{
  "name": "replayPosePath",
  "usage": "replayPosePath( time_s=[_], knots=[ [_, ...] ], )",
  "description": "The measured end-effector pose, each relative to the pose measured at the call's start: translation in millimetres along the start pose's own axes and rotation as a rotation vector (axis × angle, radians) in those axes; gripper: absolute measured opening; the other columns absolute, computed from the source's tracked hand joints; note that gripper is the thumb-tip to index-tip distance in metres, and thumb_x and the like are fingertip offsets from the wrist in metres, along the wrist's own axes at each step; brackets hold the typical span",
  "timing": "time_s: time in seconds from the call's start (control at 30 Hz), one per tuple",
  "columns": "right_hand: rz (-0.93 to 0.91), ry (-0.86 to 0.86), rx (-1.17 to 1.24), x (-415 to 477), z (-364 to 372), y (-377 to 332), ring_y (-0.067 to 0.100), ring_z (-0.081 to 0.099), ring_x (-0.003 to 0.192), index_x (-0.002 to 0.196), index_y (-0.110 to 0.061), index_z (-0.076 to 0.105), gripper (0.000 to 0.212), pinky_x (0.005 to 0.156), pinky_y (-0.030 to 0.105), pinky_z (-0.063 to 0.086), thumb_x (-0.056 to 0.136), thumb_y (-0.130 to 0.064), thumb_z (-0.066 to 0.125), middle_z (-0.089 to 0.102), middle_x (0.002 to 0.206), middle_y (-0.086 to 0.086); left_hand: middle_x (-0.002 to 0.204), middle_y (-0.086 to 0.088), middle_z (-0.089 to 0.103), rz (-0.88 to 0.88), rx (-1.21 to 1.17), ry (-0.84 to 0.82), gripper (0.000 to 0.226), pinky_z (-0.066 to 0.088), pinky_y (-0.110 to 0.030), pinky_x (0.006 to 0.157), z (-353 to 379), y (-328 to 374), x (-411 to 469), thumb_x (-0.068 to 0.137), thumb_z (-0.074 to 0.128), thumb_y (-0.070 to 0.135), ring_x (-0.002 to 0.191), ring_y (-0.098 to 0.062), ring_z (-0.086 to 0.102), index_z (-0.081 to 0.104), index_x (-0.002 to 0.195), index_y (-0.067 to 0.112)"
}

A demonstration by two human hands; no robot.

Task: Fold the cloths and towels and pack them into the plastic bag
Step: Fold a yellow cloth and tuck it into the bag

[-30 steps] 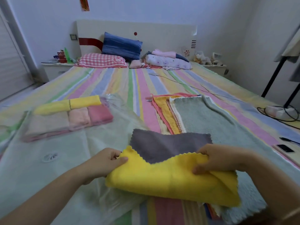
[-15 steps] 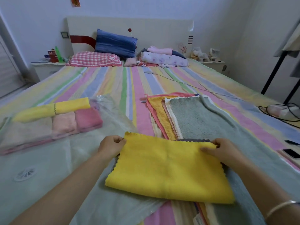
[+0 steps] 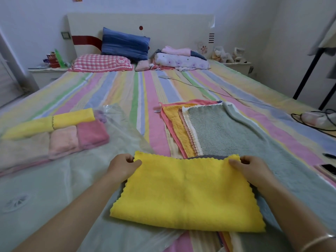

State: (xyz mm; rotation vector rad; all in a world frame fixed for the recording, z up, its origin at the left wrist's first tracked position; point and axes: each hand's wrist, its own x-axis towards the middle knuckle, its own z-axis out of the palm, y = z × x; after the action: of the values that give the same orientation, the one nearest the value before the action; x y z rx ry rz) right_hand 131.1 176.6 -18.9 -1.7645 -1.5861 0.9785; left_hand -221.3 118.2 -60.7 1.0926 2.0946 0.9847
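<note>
1. Since a second ago we have brought the raised edge of the yellow cloth (image 3: 187,193) down and away from us. It now lies flat, folded in half, and the grey lining (image 3: 209,157) that showed broadly then is only a thin sliver along the far edge.
2. We have the cloth right in front of us. Its left part rests on the clear film of the plastic bag (image 3: 54,179), and its right part lies over the near end of the spread towels (image 3: 227,135).
3. We judge the main risk to be the fold slipping. The film under the left side looks slick, so a tug for the next fold could drag the layers out of line or pull the bag along. The towel beneath could also snag and come up with it.
4. Our left hand (image 3: 123,168) pinches the far left corner, thumb on top and fingers curled. Our right hand (image 3: 251,171) pinches the far right corner the same way. Both are closed on the cloth's doubled edge.
5. Further left, the bag already holds folded cloths (image 3: 72,135), yellow and pink, side by side.
6. Beyond lies the striped bed (image 3: 138,91), with a phone (image 3: 329,169) at its right edge.
</note>
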Motion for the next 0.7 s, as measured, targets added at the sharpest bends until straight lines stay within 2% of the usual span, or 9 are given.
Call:
replayPosePath(
  time_s=[0.07,0.13,0.23,0.3,0.4,0.47,0.57,0.63,0.7],
  knots=[
    [-0.025,0.016,-0.035,0.9,2.7,0.3,0.025,0.066,0.076,0.084,-0.019,0.066,0.018,0.074,0.042,0.055,0.091,-0.035,0.063,0.068,0.084,0.005,0.056,-0.004,0.04,0.0,0.004,0.027,0.034,0.034,-0.032,0.056,-0.6,-1.3,0.0,0.084,0.067,0.023,0.056,-0.022,0.04,0.043,0.062,0.015],
    [-0.027,0.022,-0.003,3.6,5.5,0.9,0.026,0.066,0.077,0.085,-0.018,0.066,0.019,0.074,0.044,0.055,0.092,-0.035,0.063,0.068,0.085,0.007,0.056,-0.003,0.039,0.0,0.005,0.051,0.035,0.033,-0.031,0.056,-1.1,-1.5,-0.1,0.084,0.067,0.022,0.055,-0.022,0.038,0.041,0.061,0.015],
    [0.016,0.034,0.119,9.0,8.6,-0.8,0.026,0.067,0.083,0.098,-0.013,0.068,0.024,0.074,0.04,0.055,0.092,-0.036,0.063,0.069,0.093,0.007,0.056,-0.001,0.035,-0.01,0.004,0.08,0.036,0.032,-0.03,0.054,-0.5,0.0,-0.5,0.083,0.067,0.023,0.053,-0.021,0.036,0.039,0.061,0.016],
    [0.035,0.05,0.157,13.1,11.2,-0.8,0.026,0.066,0.086,0.106,-0.013,0.068,0.028,0.077,0.039,0.054,0.091,-0.036,0.063,0.068,0.098,0.006,0.056,0.0,0.038,-0.015,-0.02,0.08,0.033,0.033,-0.03,0.055,0.1,0.0,-0.9,0.083,0.068,0.022,0.054,-0.02,0.038,0.043,0.062,0.016],
    [-0.002,0.054,0.054,14.5,13.8,1.2,0.022,0.063,0.082,0.104,-0.016,0.067,0.029,0.069,0.034,0.05,0.09,-0.04,0.063,0.067,0.099,0.004,0.064,-0.002,0.053,0.007,-0.061,0.057,0.022,0.041,-0.033,0.061,-1.3,-1.3,-5.1,0.082,0.072,0.02,0.06,-0.02,0.049,0.057,0.068,0.01],
    [-0.034,-0.003,-0.035,10.0,13.2,1.3,0.022,0.06,0.09,0.117,-0.019,0.06,0.036,0.073,0.036,0.05,0.09,-0.043,0.061,0.063,0.111,0.005,0.071,-0.004,0.061,0.023,-0.103,0.072,0.02,0.047,-0.037,0.066,-5.6,-1.7,-9.9,0.081,0.075,0.022,0.065,-0.022,0.055,0.063,0.076,0.008],
    [-0.056,-0.158,-0.073,-2.6,10.3,-2.2,0.027,0.053,0.115,0.143,-0.027,0.032,0.063,0.084,0.035,0.045,0.09,-0.042,0.061,0.048,0.137,0.011,0.078,-0.006,0.066,0.052,-0.149,0.16,0.018,0.051,-0.041,0.073,-17.9,-2.1,-20.0,0.082,0.076,0.023,0.074,-0.025,0.062,0.064,0.08,0.009],
    [-0.091,-0.25,-0.081,-12.4,10.0,-6.7,0.027,0.058,0.103,0.143,-0.039,0.024,0.065,0.078,0.036,0.05,0.091,-0.035,0.063,0.049,0.132,0.01,0.08,-0.005,0.066,0.09,-0.125,0.247,0.016,0.05,-0.039,0.076,-30.0,-4.4,-28.3,0.082,0.075,0.021,0.079,-0.026,0.063,0.064,0.08,0.01],
    [-0.162,-0.308,-0.072,-21.5,13.9,-13.7,0.024,0.063,0.079,0.137,-0.045,0.025,0.061,0.062,0.033,0.053,0.093,-0.023,0.062,0.054,0.118,0.005,0.083,-0.004,0.066,0.126,-0.055,0.339,0.015,0.048,-0.038,0.079,-46.1,-10.0,-36.9,0.082,0.075,0.021,0.082,-0.024,0.062,0.064,0.082,0.011]
  ],
)
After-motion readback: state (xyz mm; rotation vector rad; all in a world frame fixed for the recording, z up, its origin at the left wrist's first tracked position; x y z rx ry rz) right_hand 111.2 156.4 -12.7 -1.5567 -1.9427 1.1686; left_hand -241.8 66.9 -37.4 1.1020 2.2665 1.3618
